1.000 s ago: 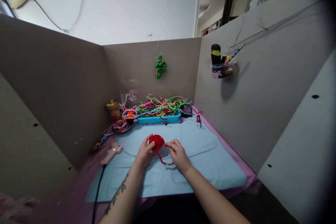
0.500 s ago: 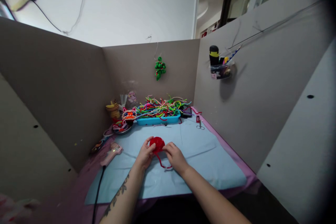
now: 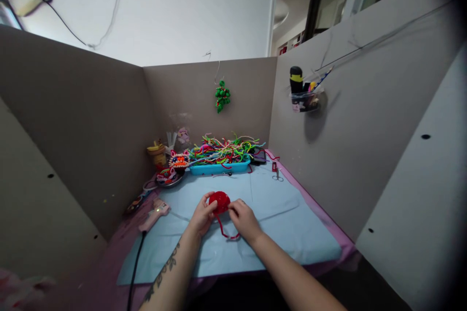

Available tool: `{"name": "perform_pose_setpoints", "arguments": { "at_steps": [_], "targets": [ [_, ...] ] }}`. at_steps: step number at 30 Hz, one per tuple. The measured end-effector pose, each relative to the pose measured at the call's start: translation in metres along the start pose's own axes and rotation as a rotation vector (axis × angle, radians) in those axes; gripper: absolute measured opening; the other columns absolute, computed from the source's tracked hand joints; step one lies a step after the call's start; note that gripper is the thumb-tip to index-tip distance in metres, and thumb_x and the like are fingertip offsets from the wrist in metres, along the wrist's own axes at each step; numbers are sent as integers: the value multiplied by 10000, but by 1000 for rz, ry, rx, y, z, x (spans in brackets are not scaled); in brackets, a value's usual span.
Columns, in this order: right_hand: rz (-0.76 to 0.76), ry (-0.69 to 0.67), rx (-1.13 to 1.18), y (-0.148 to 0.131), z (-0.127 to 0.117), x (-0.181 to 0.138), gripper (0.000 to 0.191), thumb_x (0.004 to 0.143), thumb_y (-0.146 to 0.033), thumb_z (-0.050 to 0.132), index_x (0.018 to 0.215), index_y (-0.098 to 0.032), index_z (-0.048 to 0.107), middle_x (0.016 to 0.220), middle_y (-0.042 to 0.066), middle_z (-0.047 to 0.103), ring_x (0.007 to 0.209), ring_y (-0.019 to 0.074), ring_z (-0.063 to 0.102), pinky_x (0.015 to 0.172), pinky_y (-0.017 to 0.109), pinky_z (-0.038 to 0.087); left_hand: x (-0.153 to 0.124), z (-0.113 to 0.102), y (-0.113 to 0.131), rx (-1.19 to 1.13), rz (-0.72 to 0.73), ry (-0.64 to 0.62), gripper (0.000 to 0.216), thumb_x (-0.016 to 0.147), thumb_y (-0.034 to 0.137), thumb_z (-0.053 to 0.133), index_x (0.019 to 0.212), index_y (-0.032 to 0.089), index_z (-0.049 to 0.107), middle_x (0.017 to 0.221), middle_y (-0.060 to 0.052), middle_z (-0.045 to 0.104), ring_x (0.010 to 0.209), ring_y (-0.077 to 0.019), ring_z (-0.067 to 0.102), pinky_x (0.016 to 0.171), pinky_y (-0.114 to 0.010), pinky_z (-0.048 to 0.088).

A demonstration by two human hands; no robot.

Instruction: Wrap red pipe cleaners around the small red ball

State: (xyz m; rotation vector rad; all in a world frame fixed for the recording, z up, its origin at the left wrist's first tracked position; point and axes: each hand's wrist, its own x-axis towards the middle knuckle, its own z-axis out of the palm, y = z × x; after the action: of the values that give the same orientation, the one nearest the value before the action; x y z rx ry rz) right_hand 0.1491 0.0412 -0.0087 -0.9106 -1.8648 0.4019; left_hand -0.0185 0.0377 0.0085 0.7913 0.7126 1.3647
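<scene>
A round red fuzzy piece (image 3: 220, 200), like coiled pipe cleaner, is pinched between the thumb and fingers of my left hand (image 3: 204, 214). From its lower edge a loose red pipe cleaner (image 3: 223, 231) loops down and across toward my right hand (image 3: 243, 218). The fingers of that hand are closed at the piece's right edge, on what looks like the red strand; the fingertips are partly hidden. Both hands are held above the light blue cloth (image 3: 288, 233).
Behind the hands stands a blue tray (image 3: 219, 169) heaped with colourful pipe cleaners. A pink glue gun (image 3: 155, 216) with a black cord lies left. Small scissors (image 3: 278, 177) lie right. A metal bowl (image 3: 170, 182) with fuzzy crafts stands back left. Grey panels enclose the table.
My right hand has shifted slightly right and down at the piece's edge. My left hand keeps its hold; the view has moved a little.
</scene>
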Motion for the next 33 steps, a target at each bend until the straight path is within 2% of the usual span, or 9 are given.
{"name": "perform_pose_setpoints", "arguments": {
  "at_steps": [4, 8, 12, 16, 18, 24, 28, 33],
  "targets": [
    [-33, -41, -44, 1, 3, -1, 196, 807, -50, 500, 782, -207, 615, 761, 23, 592, 769, 179, 567, 730, 288, 456, -2, 1, 0, 30, 4, 0, 605, 633, 262, 828, 1128, 183, 489, 974, -106, 715, 879, -233, 694, 841, -364, 495],
    [-48, -68, -12, 0, 2, 0, 169, 825, -66, 529, 805, -208, 620, 794, 27, 629, 788, 180, 582, 740, 290, 457, -4, 2, 0, 75, -13, 6, 613, 641, 284, 822, 1139, 182, 478, 989, -123, 717, 842, -229, 700, 769, -332, 514],
    [-6, -44, 3, -3, 1, 1, 126, 819, -91, 557, 817, -205, 610, 795, 27, 640, 780, 185, 582, 737, 299, 457, -4, 3, 1, 108, -14, -5, 629, 653, 304, 815, 1157, 182, 460, 1011, -141, 714, 840, -240, 705, 740, -328, 522],
    [40, 3, 55, -5, -1, 1, 130, 795, -103, 562, 857, -204, 615, 835, 30, 631, 808, 185, 584, 744, 295, 460, -3, 3, 2, 100, 20, 68, 652, 644, 318, 820, 1164, 200, 445, 972, -105, 722, 802, -233, 712, 727, -338, 527],
    [73, 32, 60, -4, -2, 2, 141, 778, -88, 541, 812, -201, 617, 801, 28, 620, 781, 184, 583, 718, 289, 459, -2, 2, 2, 66, 32, 87, 682, 632, 312, 829, 1179, 202, 438, 979, -101, 720, 821, -232, 710, 757, -347, 524],
    [135, 55, 100, 3, 0, 5, 181, 768, -86, 494, 685, -207, 601, 711, 18, 617, 710, 180, 586, 661, 276, 453, -3, 3, 2, 24, 4, 34, 722, 630, 277, 834, 1231, 193, 443, 1044, -130, 706, 884, -243, 697, 809, -362, 511],
    [158, 62, 114, 2, 3, 6, 182, 777, -89, 489, 691, -207, 598, 724, 21, 619, 711, 181, 591, 663, 278, 458, -3, 5, 2, -15, 6, -9, 664, 613, 250, 844, 1184, 178, 514, 1119, -142, 684, 994, -262, 667, 891, -374, 488],
    [94, 43, 33, -1, 2, 5, 219, 811, -56, 458, 759, -205, 610, 784, 40, 606, 788, 198, 577, 734, 311, 467, -2, 4, 1, -12, 3, -27, 563, 644, 262, 823, 1139, 157, 574, 1131, -153, 681, 1016, -271, 657, 937, -389, 466]
  ]
}}
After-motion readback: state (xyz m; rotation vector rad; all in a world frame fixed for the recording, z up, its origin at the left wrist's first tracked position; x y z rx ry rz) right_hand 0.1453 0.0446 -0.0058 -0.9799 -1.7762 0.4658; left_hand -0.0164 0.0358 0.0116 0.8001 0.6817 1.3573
